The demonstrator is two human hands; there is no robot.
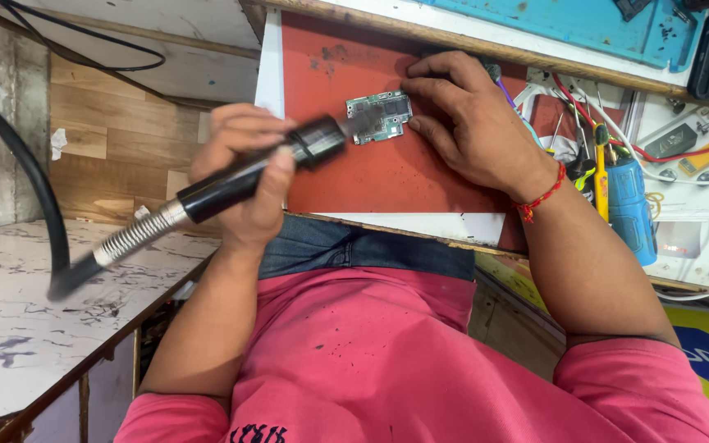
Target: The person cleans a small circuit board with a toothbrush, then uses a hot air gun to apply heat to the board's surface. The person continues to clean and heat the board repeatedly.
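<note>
My left hand (240,176) grips the black handle of a hot-air wand (231,184). The wand has a metal spring collar and a thick black hose (34,189) running off to the left. Its nozzle tip, blurred, points at a small green circuit board (381,115) lying on a red mat (387,176). My right hand (469,123), with a red thread band on the wrist, lies on the mat. Its fingertips press against the board's right edge and hold it in place.
To the right of the mat are a blue cylindrical tool (629,205), screwdrivers, tweezers and red and white wires (617,139). A blue mat (601,25) lies at the top. A marble-patterned surface (10,328) is at the lower left, with wood panels behind it.
</note>
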